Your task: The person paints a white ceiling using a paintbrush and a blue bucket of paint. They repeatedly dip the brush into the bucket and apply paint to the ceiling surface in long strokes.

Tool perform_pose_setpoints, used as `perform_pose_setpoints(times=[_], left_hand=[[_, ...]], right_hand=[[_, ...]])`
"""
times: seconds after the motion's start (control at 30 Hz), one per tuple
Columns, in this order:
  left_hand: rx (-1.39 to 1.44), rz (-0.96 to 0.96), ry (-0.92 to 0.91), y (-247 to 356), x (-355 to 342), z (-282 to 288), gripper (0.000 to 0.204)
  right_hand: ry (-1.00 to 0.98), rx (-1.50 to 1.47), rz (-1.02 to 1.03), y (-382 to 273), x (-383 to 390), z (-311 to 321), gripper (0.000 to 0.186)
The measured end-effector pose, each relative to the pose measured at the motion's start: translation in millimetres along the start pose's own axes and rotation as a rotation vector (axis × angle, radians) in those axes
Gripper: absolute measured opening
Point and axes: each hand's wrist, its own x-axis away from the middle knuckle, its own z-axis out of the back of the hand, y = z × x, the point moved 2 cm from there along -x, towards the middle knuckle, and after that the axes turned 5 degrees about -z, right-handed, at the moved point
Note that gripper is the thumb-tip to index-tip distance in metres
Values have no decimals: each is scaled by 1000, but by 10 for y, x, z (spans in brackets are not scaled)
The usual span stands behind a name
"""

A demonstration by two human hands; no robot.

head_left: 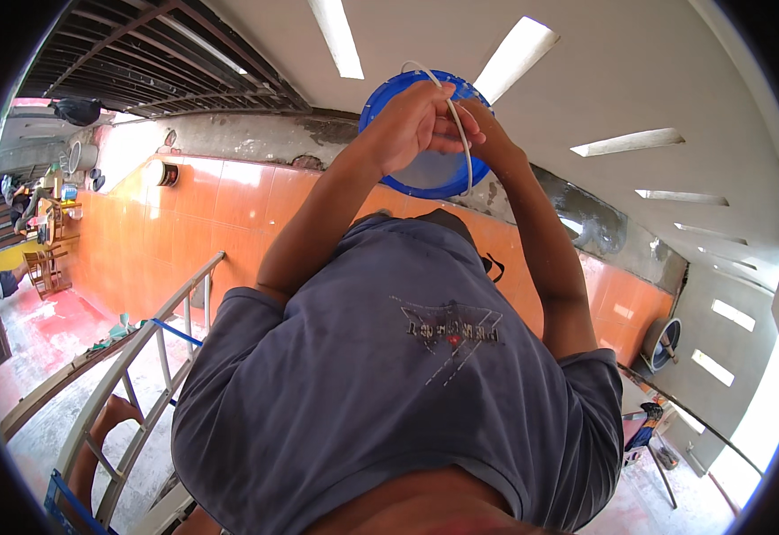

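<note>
A grey T-shirt (354, 357) lies nearest the camera, and beyond its sleeves the left hand (413, 125) shows half-curled fingers beside a thin white handle (466, 147), with the right hand (486, 134) just to its right (partly hidden, so I cannot tell whether either one grips anything). Directly under both hands is a blue bucket (434, 190), its inside pale and whitish. Farther out come a rough cement ledge (255, 134) and orange tiles (202, 201), then a metal ladder (144, 352) at left and a grey tub (659, 343) at right.
</note>
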Motion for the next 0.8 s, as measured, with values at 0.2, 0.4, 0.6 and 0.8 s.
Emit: perform_pose_setpoints(times=[0.2,0.4,0.6,0.8], left_hand=[[33,-45,49,139,258,208,50],[58,-87,52,200,366,350,45],[65,-93,66,203,397,414,47],[39,-69,94,76,331,353,58]], right_hand=[[-111,-453,16,-121,-225,-422,35],[-47,-358,-45,-187,-288,-654,44],[132,-269,20,-389,-177,-515,24],[272,103,-76,-381,54,-89,17]])
